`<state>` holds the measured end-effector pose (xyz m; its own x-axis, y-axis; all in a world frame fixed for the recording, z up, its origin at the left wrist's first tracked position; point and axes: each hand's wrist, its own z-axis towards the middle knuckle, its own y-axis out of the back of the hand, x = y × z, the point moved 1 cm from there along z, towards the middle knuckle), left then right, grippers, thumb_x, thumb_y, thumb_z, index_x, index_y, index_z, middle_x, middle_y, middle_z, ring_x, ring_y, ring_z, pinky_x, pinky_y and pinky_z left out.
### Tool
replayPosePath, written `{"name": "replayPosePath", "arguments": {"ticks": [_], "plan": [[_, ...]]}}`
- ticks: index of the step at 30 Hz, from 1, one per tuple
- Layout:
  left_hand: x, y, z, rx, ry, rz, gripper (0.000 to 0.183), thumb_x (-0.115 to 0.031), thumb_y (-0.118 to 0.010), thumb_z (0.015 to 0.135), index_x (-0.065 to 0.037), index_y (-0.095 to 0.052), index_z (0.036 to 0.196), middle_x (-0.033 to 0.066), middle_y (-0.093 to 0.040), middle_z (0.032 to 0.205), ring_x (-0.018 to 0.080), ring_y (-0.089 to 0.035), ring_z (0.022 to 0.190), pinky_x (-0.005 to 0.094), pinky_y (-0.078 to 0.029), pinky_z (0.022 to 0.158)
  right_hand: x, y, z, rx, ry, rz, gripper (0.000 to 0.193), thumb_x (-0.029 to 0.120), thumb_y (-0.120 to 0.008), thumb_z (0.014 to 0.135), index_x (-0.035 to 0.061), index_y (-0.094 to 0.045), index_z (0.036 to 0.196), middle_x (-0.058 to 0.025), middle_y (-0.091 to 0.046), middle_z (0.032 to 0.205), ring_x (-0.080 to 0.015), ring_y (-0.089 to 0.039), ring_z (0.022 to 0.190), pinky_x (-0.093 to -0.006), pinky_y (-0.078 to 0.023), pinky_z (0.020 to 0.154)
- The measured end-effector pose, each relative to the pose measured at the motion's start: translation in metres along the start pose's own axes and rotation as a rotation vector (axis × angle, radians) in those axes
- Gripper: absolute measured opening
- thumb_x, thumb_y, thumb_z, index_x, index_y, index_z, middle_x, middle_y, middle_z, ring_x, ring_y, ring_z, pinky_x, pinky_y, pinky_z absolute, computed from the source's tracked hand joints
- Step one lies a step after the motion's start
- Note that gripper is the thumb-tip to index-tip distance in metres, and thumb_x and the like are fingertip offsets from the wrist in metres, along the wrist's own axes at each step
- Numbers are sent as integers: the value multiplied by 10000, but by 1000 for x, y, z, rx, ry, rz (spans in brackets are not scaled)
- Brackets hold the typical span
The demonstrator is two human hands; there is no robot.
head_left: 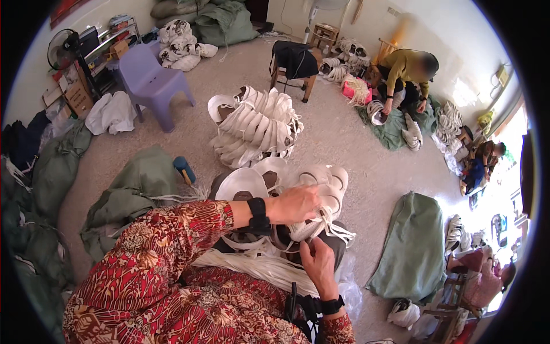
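Several white shoe uppers lie across my lap. Bent over the lace area of one white shoe (309, 228) is my left hand (293, 205), its fingers closed on it. White shoelaces (337, 231) trail from this shoe to the right. Just below it, my right hand (321, 265) pinches thumb and finger together by a lace end; the tips are partly hidden. Beyond my left hand sit a round-mouthed white shoe upper (242, 184) and a paired white upper (332, 176). A bundle of loose white laces (243, 269) rests across my lap.
A tall stack of white uppers (258, 129) stands on the floor ahead. Around me are a purple chair (152, 80), green sacks (140, 178), a green cloth (409, 246) and a blue cylinder (184, 169). A co-worker (404, 71) handles shoes at the far right.
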<state>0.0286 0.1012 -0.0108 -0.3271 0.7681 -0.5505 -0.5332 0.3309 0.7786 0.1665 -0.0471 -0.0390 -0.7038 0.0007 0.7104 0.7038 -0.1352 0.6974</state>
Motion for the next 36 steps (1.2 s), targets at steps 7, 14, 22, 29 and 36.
{"name": "replayPosePath", "arguments": {"ticks": [7,14,22,29,36], "plan": [[-9,-11,9,142,64,167,211,-108,-603,807,43,-634,952,239,-587,1052,411,-608,1000,493,-510,834,18,23,20,-191,135,61,244,45,-576,923,-7,-609,1160,-172,-633,767,-271,-603,620,-385,-470,592],[1,-4,13,264,99,77,198,-110,-606,828,53,-645,933,274,-585,1074,427,-609,1031,498,-528,828,14,13,31,-72,268,-112,244,26,-573,878,14,-613,1119,-212,-665,932,-413,-651,803,-468,-513,674],[-19,-4,18,259,-9,320,183,-92,-666,769,45,-659,890,231,-613,1019,391,-624,1008,470,-553,772,7,9,27,-88,315,-145,167,59,-630,844,29,-608,1007,-173,-625,871,-380,-636,756,-465,-502,652],[3,-35,6,9,-77,558,158,-47,-635,731,7,-667,876,189,-610,973,349,-616,979,428,-554,761,5,9,27,-68,402,-252,138,63,-627,835,32,-600,967,-168,-601,883,-373,-631,757,-462,-499,656],[10,-13,6,-13,-120,102,143,3,-561,752,29,-653,857,231,-590,941,413,-590,941,451,-466,873,7,8,54,-197,204,-142,165,163,-616,932,17,-561,878,-212,-645,723,-408,-639,662,-493,-489,596]]}}
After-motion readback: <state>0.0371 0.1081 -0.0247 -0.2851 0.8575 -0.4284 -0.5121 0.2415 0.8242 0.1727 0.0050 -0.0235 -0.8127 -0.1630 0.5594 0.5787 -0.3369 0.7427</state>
